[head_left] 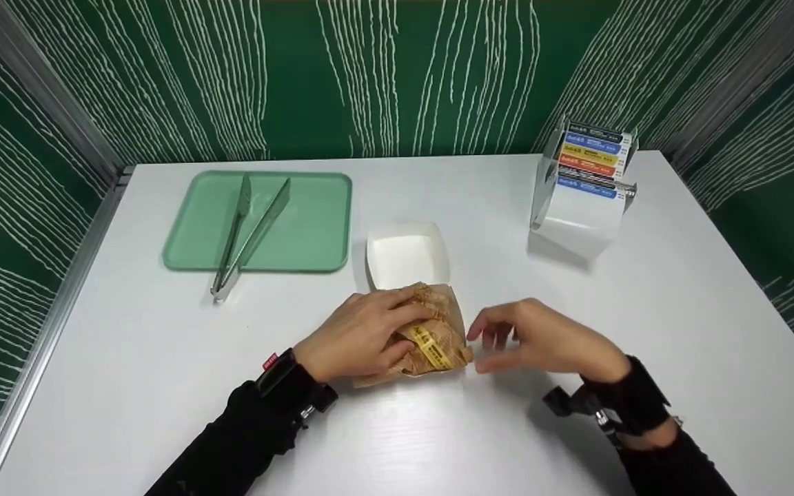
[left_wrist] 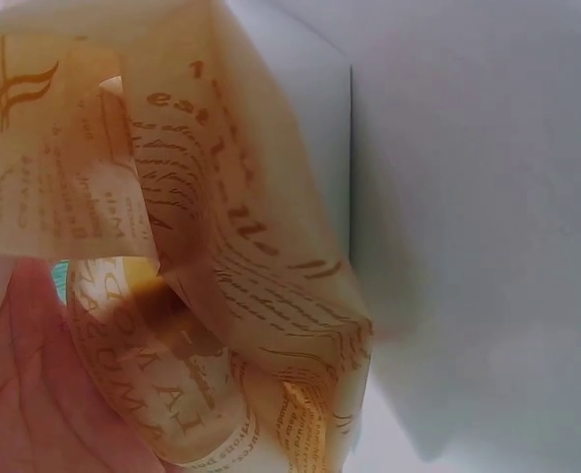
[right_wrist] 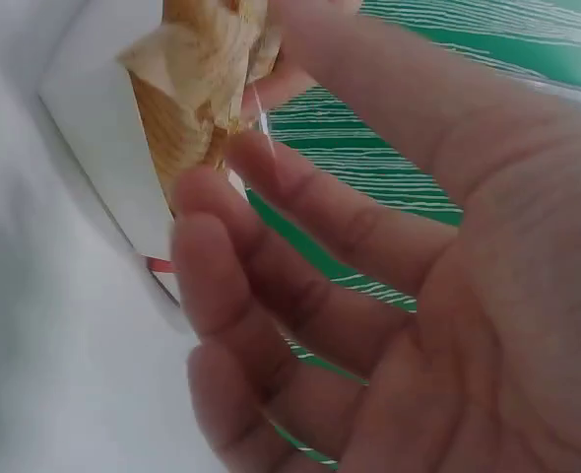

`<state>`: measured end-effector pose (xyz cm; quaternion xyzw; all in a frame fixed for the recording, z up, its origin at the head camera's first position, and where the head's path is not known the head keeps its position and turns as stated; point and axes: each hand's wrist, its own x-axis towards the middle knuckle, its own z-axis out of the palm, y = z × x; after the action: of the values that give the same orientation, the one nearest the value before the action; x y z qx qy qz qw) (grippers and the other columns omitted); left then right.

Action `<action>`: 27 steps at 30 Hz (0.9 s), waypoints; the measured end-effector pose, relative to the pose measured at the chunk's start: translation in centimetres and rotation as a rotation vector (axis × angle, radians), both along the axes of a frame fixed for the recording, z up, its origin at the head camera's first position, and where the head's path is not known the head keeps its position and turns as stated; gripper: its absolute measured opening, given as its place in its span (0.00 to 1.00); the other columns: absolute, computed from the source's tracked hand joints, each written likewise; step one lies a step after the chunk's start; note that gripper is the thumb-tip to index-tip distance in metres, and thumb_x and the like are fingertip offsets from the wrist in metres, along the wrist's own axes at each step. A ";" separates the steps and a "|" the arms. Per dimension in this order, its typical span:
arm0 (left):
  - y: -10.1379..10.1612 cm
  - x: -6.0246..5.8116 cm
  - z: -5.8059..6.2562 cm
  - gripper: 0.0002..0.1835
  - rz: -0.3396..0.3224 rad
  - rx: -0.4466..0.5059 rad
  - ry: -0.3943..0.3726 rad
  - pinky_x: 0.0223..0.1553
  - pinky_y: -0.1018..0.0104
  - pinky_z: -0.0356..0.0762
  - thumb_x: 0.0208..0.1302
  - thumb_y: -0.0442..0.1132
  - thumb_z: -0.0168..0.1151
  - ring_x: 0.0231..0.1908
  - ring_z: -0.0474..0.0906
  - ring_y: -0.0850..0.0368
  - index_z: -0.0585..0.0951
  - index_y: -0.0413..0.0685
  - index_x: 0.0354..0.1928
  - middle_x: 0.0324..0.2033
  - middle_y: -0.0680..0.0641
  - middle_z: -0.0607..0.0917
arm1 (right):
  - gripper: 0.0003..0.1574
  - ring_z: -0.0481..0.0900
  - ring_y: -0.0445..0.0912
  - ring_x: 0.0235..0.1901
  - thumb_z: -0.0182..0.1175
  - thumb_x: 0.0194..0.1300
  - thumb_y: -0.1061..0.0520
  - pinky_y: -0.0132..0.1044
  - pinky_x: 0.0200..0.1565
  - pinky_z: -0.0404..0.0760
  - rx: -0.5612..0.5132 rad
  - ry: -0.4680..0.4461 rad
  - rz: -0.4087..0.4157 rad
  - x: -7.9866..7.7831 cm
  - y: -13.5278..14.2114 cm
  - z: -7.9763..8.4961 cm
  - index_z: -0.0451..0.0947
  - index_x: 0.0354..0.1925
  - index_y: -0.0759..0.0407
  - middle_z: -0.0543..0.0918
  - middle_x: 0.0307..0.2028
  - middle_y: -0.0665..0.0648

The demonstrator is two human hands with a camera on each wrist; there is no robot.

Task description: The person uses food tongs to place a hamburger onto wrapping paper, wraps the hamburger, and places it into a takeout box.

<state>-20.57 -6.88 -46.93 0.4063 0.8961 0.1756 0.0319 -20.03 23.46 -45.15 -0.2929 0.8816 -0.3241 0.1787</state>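
A package wrapped in brown printed paper (head_left: 442, 310) lies at the near side of an open white paper box (head_left: 407, 255), with a yellow label (head_left: 431, 348) on its top. My left hand (head_left: 362, 334) grips the package from the left, its fingers over the top and its thumb nearer me. Seen from the left wrist, the printed paper (left_wrist: 261, 227) stands up in folds beside the palm. My right hand (head_left: 542, 337) is just right of the package, fingers loosely bent and nothing held. In the right wrist view, its fingers (right_wrist: 300, 296) are spread below the wrapped end.
At the back left is a green tray (head_left: 314, 227), with metal tongs (head_left: 252, 234) lying across it and over its front edge. A clear holder (head_left: 545, 186) with several coloured label rolls (head_left: 590, 155) stands at the back right of the white table (head_left: 679, 289). Green walls enclose the table.
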 end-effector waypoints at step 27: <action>0.2 -0.1 0.3 0.28 -0.024 0.013 0.023 0.68 0.38 0.78 0.72 0.46 0.67 0.73 0.75 0.39 0.79 0.61 0.73 0.78 0.40 0.71 | 0.11 0.77 0.36 0.31 0.73 0.52 0.69 0.31 0.35 0.81 -0.007 0.171 -0.120 -0.4 -3.8 -4.2 0.90 0.28 0.53 0.84 0.30 0.48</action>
<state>-20.63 -6.72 -46.63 0.4191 0.8904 0.1763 0.0209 -20.47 19.64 -49.38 -0.2667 0.9084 -0.3114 0.0822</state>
